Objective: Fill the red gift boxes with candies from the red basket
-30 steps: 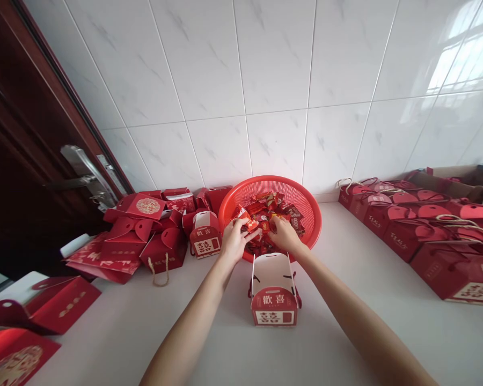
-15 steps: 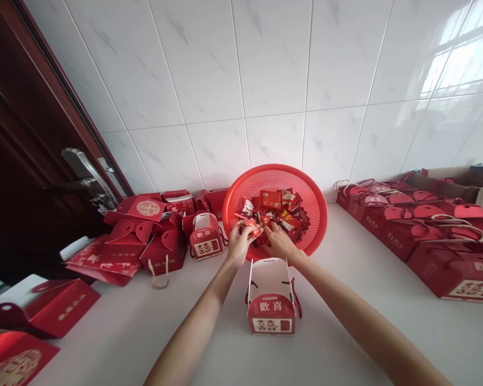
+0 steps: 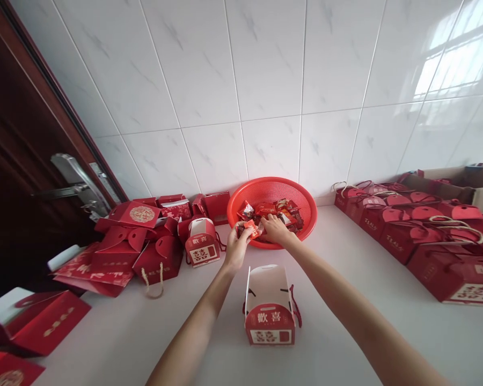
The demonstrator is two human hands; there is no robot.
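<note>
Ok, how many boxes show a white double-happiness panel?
3: the open box in front of the red plastic basket, the upright box just left of it, and the nearest box at far right. More may be hidden or turned away.

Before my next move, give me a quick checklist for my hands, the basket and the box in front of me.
1. Left hand holding a red packet: ok.
2. Right hand gripping something: cannot tell; it is in the basket.
3. Wrapped packets available in the basket: ok.
4. Front box upright on the counter: ok.
5. Its top open: ok.
6. Its bottom bare inside: cannot tell; hidden.
</note>
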